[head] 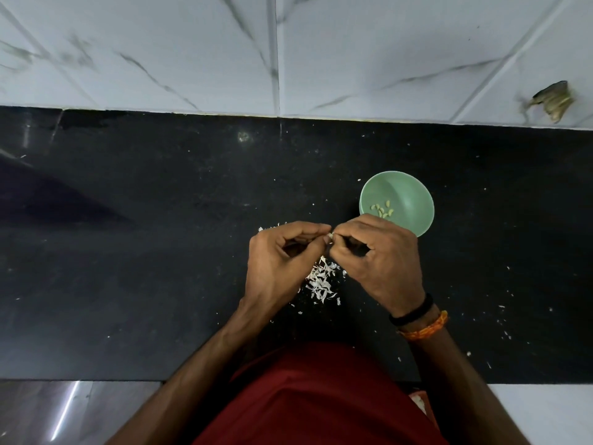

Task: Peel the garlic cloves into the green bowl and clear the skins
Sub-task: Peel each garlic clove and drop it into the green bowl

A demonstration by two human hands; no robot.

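Left hand point(282, 255) and right hand point(382, 252) pinch one pale garlic clove point(330, 236) at frame centre; green bowl point(414, 194) just right, dark tabletop point(160, 252) open left.

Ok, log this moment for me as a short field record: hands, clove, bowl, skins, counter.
left hand: pinches the garlic clove
right hand: pinches the same clove from the other side
garlic clove: small, mostly hidden between the fingertips, held above the counter
green bowl: on the counter beyond the right hand, a few peeled cloves inside
skins: white pile under the hands, flecks scattered around
counter: black, against a tiled wall
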